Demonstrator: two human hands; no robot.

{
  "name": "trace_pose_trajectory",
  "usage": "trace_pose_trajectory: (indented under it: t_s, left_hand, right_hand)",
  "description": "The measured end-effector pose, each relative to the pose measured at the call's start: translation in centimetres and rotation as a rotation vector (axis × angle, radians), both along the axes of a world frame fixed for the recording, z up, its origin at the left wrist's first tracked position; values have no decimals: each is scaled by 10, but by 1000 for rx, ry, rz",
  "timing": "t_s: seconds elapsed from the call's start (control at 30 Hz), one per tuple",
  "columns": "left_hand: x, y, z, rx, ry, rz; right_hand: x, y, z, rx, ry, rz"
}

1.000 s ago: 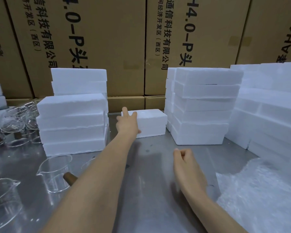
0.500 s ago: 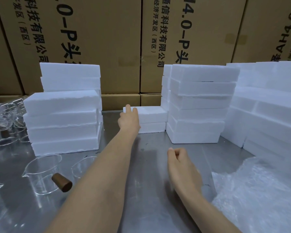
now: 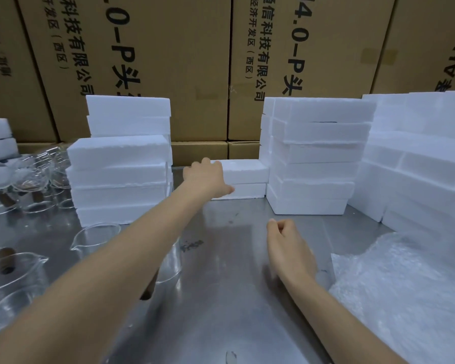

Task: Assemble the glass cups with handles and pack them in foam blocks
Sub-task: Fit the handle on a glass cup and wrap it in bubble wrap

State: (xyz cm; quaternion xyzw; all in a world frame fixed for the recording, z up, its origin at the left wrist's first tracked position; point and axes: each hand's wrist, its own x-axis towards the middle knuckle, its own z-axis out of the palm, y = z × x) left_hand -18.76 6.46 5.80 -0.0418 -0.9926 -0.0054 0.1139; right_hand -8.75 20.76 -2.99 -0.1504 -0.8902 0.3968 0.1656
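- The left hand (image 3: 206, 177) reaches far across the tabletop (image 3: 234, 285) to a short stack of two foam blocks (image 3: 243, 181) that sits between two taller foam stacks.
- Its grip is closing on the upper block's left end: fingers curl over the top edge and the thumb lies against the near face, so it appears to have hold of that block, which has not yet been lifted.
- The right hand (image 3: 289, 248) hovers over the middle of the tabletop, fingers loosely curled, holding nothing.
- Glass cups (image 3: 97, 240) stand at the near left; one nearer cup (image 3: 13, 271) has a brown handle (image 3: 7, 254) showing beside it. More cups crowd the far left.
- Taller foam stacks stand to the left (image 3: 118, 177) and right (image 3: 315, 158) of the reached block, and a sheet of bubble wrap (image 3: 405, 285) lies at the near right.
- Judged step: fetching a foam block for packing.
- The next move likely calls for lifting the top block clear without dragging the one beneath or nudging the stack just beside it on the right, then bringing it near, towards the cups.
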Motion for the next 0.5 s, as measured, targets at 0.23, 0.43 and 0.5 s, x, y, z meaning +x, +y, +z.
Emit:
trace_pose_trajectory:
  t_s: [0.23,0.43,0.5]
  left_hand:
    - [92,-62,14,-101,-418,-37]
    - [118,-88,17,-119,-613,-77]
    - [120,-88,10,-36,-497,-96]
  right_hand:
    - [3,0,-1,-37,23,8]
    - [5,-1,0,-97,45,-36]
    - [6,-2,0,-98,60,-41]
